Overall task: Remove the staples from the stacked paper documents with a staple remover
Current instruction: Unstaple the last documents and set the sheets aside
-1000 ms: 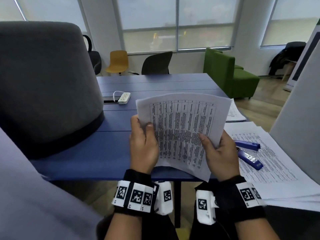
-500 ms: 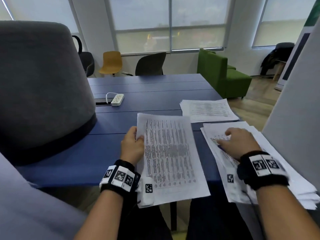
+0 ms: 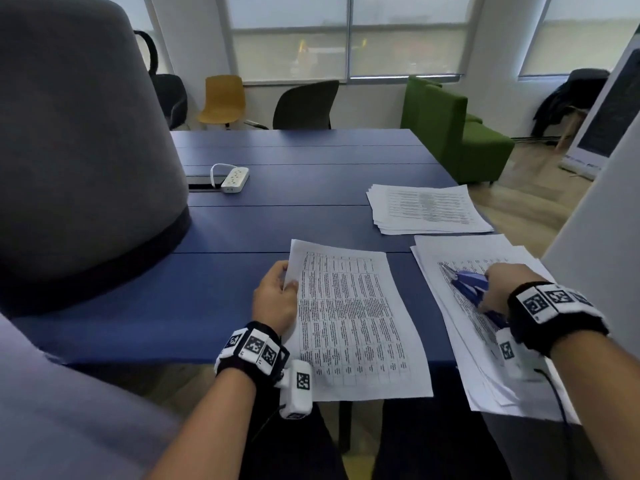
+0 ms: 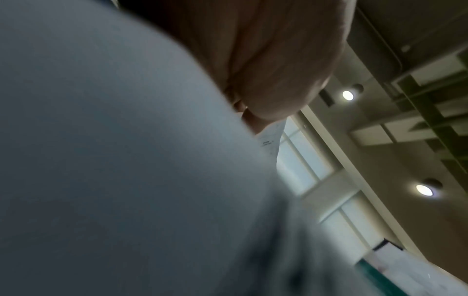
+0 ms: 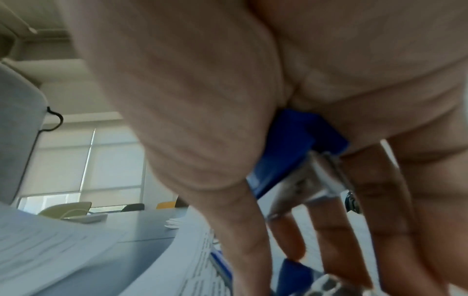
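Note:
A stapled printed document (image 3: 353, 320) lies on the blue table (image 3: 242, 299), overhanging its near edge. My left hand (image 3: 277, 296) pinches the document's left edge near the top; in the left wrist view only a paper corner (image 4: 271, 138) shows past the hand. My right hand (image 3: 498, 285) is over the paper stack (image 3: 446, 334) on the right and grips the blue staple remover (image 3: 471, 282). Its blue body and metal jaws (image 5: 303, 156) show between thumb and fingers. A second blue tool (image 3: 491, 313), a stapler, lies on the stack under the hand.
Another pile of sheets (image 3: 426, 209) sits further back on the right. A white power strip (image 3: 235, 178) lies mid-table on the left. A large grey padded shape (image 3: 86, 150) stands left, and a white panel (image 3: 606, 220) right.
The document went from raised in both hands down onto the table. My right hand let go of it, moved right to the stack and closed on the blue staple remover.

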Demonstrator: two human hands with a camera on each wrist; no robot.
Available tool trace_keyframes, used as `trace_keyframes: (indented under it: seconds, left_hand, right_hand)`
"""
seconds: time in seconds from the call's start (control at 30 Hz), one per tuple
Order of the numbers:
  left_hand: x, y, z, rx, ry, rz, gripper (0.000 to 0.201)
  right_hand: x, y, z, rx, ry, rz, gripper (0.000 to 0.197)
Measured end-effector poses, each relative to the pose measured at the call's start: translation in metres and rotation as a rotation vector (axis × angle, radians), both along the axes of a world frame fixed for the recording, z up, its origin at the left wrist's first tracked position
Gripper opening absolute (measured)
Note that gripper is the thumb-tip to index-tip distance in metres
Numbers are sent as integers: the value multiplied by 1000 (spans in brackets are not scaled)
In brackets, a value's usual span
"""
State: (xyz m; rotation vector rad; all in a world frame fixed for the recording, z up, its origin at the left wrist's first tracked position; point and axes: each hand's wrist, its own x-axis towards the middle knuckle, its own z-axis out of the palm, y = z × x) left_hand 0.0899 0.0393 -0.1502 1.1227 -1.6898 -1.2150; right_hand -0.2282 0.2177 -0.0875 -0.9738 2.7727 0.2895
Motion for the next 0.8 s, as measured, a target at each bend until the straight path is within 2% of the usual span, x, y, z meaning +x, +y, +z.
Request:
trace_keyframes:
  seconds: [0.1, 0.17, 0.2, 0.27, 0.33, 0.4, 0.43, 0.53, 0.63, 0.73, 0.8]
  left_hand:
    - [0, 6, 2, 3, 45, 5, 40]
    - [2, 8, 3, 22, 89, -6, 47]
    - [4, 8, 3, 24, 106, -12, 50]
    - [4, 8, 2, 21, 137, -16, 56]
    - [4, 7, -1, 27, 164, -16, 60]
    - [4, 5, -4, 45, 188, -13, 62]
    - [4, 5, -5, 41, 187, -12, 64]
    - [4, 8, -8, 7, 135, -35, 68]
    - [4, 10, -4, -23, 61, -58, 68]
    - [3, 14, 3, -31, 24, -96, 69]
    - [1, 14, 3, -4, 36, -99, 69]
  right_hand:
    - [2, 3, 6, -165, 28, -1, 21]
    - [7, 1, 18, -360, -17, 0, 16]
    - [13, -3, 24, -516, -124, -8, 22]
    - [31, -11, 36, -947, -524, -63, 38]
    - [52, -24, 44, -1297, -942, -117, 28]
    - [76, -37, 52, -1487, -1202, -79, 12]
    - [87, -44, 55, -1550, -1306, -29, 10]
    - [112, -65, 53, -1645, -1554, 148, 19]
    - [138, -88, 51, -1617, -1480, 148, 25]
    - [154, -110, 47, -1586, -1230, 112, 16]
    - [161, -121, 43, -1559, -1076, 119, 25]
